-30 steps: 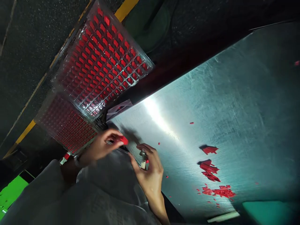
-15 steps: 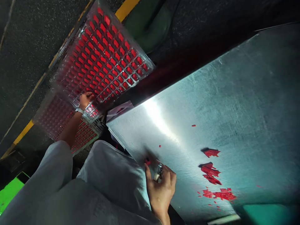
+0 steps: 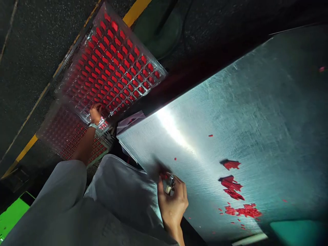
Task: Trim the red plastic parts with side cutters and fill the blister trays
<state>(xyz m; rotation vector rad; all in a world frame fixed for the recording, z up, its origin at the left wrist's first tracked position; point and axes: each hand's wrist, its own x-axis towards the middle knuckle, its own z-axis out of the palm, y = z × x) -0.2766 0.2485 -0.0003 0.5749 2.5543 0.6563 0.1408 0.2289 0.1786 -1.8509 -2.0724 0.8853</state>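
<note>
Since everything here sits around the steel-topped bench (image 3: 205, 136), I'll work out from that. Clumps of red scraps (image 3: 232, 191) lie on its right half, and a few loose red crumbs (image 3: 175, 159) dot the surface nearer the person. Just off the bench's left edge, on the dark speckled floor (image 3: 33, 51), are two clear plastic trays full of red pieces: the upper tray (image 3: 162, 72) and the lower tray (image 3: 104, 154), which overlap slightly.

The left hand (image 3: 96, 113), with a watch (image 3: 91, 125) on its wrist, is over the upper tray's near corner, fingers bunched, though I can't tell if it's gripping the rim. The right hand (image 3: 173, 205) is at the bench's near edge, fingers curled and pinching a small metal-and-cream part (image 3: 169, 187), with a blurry red bit (image 3: 164, 176) right by it.

Pinching that close to the tip looks like the right call, tbh. On something this tiny, a short, firm grip should give much better control.
</note>
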